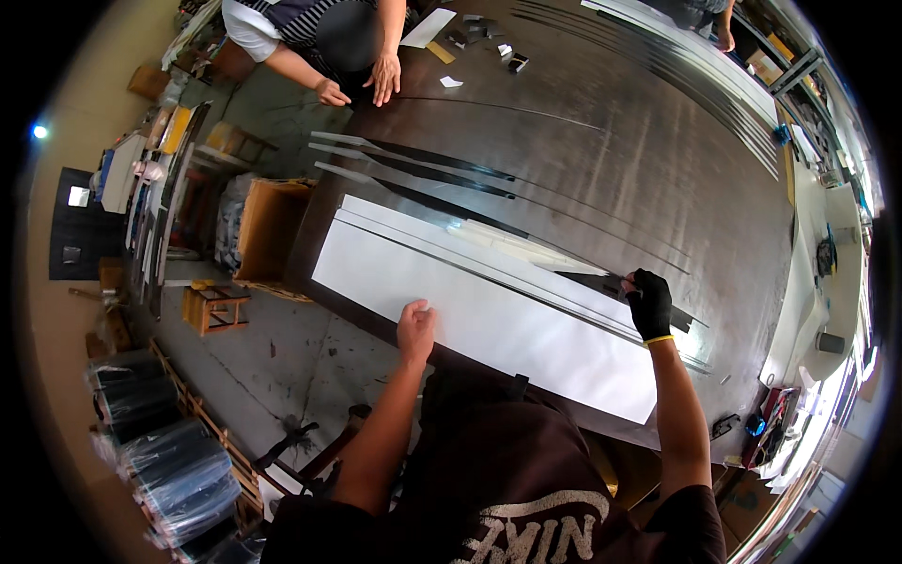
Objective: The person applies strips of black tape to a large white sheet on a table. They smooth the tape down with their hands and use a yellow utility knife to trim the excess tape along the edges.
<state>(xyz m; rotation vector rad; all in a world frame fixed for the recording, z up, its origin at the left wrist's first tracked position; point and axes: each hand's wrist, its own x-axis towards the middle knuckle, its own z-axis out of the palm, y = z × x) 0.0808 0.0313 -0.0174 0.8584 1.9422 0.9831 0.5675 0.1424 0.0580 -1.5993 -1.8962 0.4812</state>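
My left hand (415, 327) lies bare and flat on the near edge of the white sheet (470, 315), fingers spread, gripping nothing, only pressing it to the dark table (658, 150). My right hand (649, 303), in a black glove, is curled at the sheet's far edge where long thin strips (526, 282) run along it; I cannot tell whether the fingers pinch a strip or only rest on it. The sheet lies lengthwise across the near side of the table, and its near edge seems close to the table's edge.

I judge the main risk to be slipping: with one palm holding it, the sheet could skate on the glossy top and go askew against the strips. Its thin edges might also cut my bare hand if it slides under my palm. A pull from the gloved hand while the other presses could kink or crease it.

Further out, dark pointed strips (413, 169) overhang the table's left edge above a wooden box (268, 226); a nudge could tip them off. At the far end another person's hands (362, 85) rest on the table, near small scraps (489, 38).
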